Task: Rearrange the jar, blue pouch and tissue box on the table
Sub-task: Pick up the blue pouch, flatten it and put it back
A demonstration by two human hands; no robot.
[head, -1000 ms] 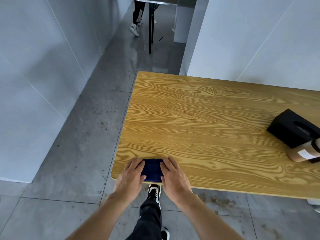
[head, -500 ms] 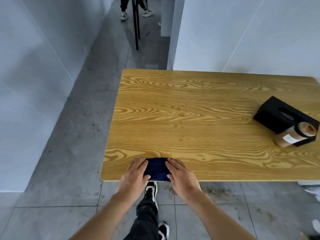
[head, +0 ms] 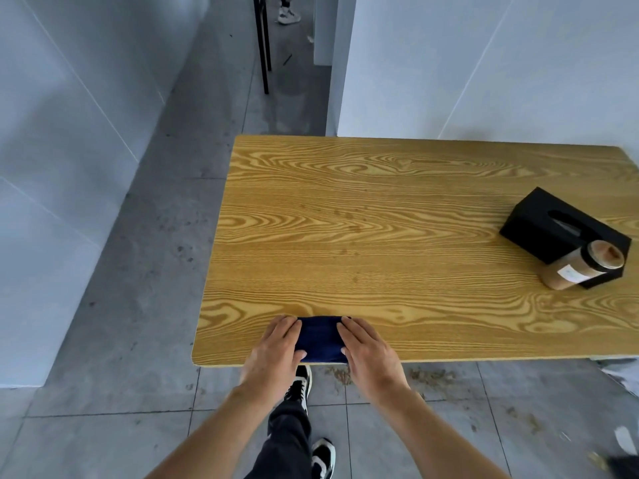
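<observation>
Blue pouch (head: pixel 320 338) lies flat at the near edge of the wooden table (head: pixel 380 236), close to its near left corner, and I have a hand on each end of it. My left hand (head: pixel 278 347) covers its left end, fingers laid flat on top and the thumb tucked against the near side. My right hand (head: pixel 368 347) covers the right end in the same way, fingers stretched forward over the cloth, thumb at the near edge. Neither hand is closed into a fist; both press down with fingers together, pinning the pouch between them, and only its dark middle strip shows.

Well apart, toward the right end of the table, the black tissue box (head: pixel 560 233) sits at an angle to the table's edges, its slot facing up. The jar (head: pixel 582 269) stands just in front of the box's near right corner, filled with something tan, with a white label on its side; I cannot tell whether it touches the box.

Below the table edge I see my dark trouser leg (head: pixel 287 437) and black-and-white shoes (head: pixel 323 458) on the grey tiled floor (head: pixel 103 340).
</observation>
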